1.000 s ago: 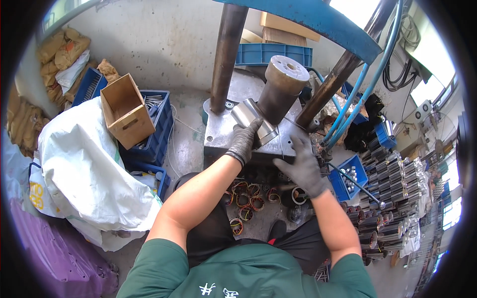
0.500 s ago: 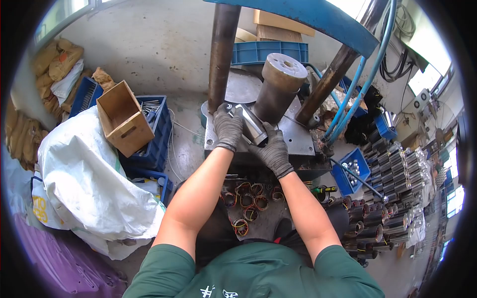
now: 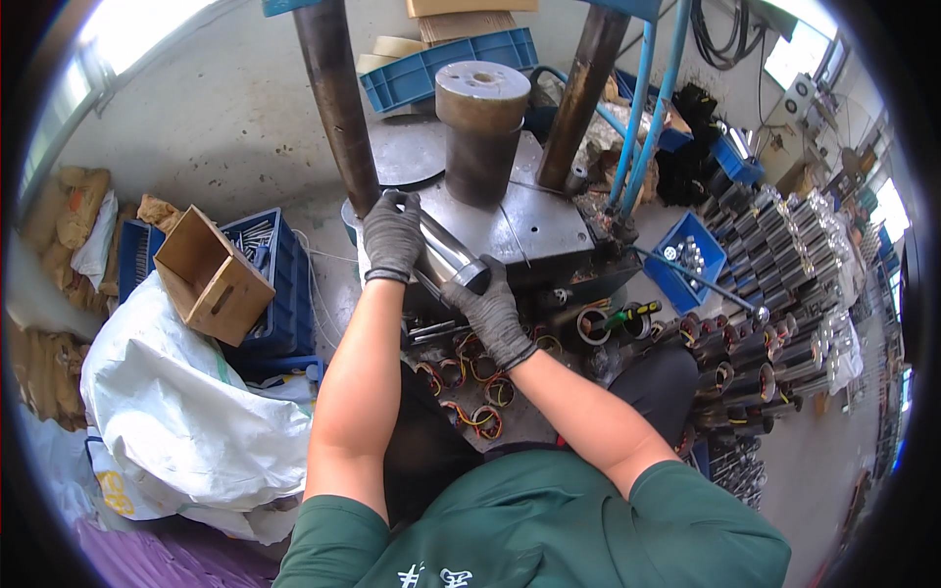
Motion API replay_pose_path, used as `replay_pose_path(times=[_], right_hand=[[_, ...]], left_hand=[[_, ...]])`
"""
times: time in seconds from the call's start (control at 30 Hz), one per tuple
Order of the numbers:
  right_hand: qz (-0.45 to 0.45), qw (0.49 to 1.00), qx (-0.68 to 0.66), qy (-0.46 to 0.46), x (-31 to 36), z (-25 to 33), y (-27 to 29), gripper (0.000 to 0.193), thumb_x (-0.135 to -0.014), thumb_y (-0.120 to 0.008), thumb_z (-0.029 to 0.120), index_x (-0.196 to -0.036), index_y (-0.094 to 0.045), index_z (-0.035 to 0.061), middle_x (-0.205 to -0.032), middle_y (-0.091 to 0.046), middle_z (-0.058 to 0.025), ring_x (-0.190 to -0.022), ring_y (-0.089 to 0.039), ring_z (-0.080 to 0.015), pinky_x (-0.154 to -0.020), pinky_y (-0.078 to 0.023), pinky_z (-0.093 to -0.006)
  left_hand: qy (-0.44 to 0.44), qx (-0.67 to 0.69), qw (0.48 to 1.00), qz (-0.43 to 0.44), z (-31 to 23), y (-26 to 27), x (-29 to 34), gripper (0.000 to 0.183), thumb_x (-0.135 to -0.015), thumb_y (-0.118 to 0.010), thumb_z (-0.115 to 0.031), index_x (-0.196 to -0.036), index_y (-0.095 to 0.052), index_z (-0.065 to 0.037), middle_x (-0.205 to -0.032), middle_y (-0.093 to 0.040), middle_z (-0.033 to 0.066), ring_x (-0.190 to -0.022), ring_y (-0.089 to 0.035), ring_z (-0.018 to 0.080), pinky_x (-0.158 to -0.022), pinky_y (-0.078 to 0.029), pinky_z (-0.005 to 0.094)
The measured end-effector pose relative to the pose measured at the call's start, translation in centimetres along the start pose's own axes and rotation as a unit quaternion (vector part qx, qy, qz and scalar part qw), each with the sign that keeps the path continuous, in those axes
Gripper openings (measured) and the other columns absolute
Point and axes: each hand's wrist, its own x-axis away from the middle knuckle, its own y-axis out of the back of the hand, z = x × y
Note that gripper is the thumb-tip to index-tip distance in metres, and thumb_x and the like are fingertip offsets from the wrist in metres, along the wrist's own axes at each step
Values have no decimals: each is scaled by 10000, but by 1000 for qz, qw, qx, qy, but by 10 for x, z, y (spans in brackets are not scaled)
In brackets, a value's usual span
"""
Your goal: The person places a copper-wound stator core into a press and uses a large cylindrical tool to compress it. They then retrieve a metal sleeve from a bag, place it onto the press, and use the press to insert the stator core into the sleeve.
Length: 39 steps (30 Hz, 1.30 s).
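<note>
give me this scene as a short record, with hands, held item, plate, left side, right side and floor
left hand: gloved, gripping the upper end
right hand: gloved, gripping the lower end
held item: shiny metal cylinder, tilted
plate: thick column standing on it
left side: white sack, wooden box, blue crate
right side: blue bin of small parts, many metal pieces beyond
floor: wired rings
</note>
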Motion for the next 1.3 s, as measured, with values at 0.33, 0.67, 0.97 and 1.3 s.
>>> replay_pose_path(times=[0.33,0.67,0.97,1.3], right_hand=[[4,995,-102,0,20,-8,3,812,-723,-908,250,-1354,-463,-1,-1183,-639,-158,-1051,-642,-237,-922,-552,-376],[-20,938,-235,-254,12,23,-7,721,-815,-848,278,-1323,-392,48,-1032,-643,-137,-741,-670,-192,-517,-558,-284],[-5,915,-359,-181,43,-3,14,682,-777,-843,297,-1258,-440,28,-1028,-627,-121,-737,-655,-195,-532,-535,-305],[182,764,-589,-191,36,16,131,646,-779,-855,261,-1315,-564,47,-1142,-682,-137,-1037,-688,-322,-902,-607,-531]], left_hand=[[14,5,1000,5,-3,-2,-2,354,-919,-756,-347,-1049,-760,-18,-928,-744,213,-872,-710,336,-844,-531,417],[-65,-347,899,259,-64,-15,-22,563,-994,-568,-506,-1124,-732,17,-1149,-703,284,-1145,-663,419,-1018,-506,477],[-40,-309,928,203,-54,-28,-49,510,-948,-645,-471,-1058,-753,15,-1133,-695,301,-1131,-659,427,-990,-515,480],[6,-232,960,155,-48,-9,-37,495,-956,-635,-458,-1083,-739,9,-1151,-701,270,-1130,-659,414,-988,-508,477]])
